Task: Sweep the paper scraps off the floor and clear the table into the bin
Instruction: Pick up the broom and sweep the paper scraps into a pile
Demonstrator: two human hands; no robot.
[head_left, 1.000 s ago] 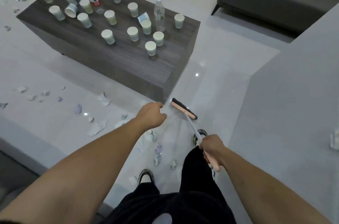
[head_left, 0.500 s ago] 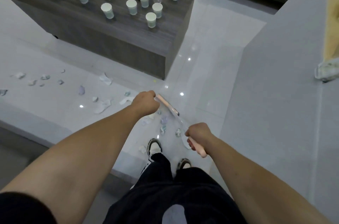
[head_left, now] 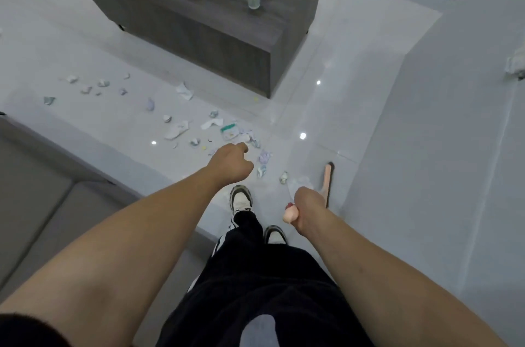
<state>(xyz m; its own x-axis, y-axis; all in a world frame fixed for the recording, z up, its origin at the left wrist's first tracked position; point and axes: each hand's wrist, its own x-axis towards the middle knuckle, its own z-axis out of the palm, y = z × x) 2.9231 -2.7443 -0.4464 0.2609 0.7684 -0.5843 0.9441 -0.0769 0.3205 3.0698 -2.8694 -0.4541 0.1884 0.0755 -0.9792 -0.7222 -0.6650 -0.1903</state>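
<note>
While right hand (head_left: 305,206) grips broom (head_left: 327,182), scraps (head_left: 262,160) beside left hand (head_left: 231,163).

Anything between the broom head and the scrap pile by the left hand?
Nothing visible. The broom head lies on bare floor right of the paper scraps; only loose scraps lie between. The right hand grips the handle. No bin in view.

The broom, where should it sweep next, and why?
Probably swing the broom, gripped by the right hand, left toward the paper scraps by the left hand. Its head sits right of that pile, near the wall, and scraps trail further left.
</note>
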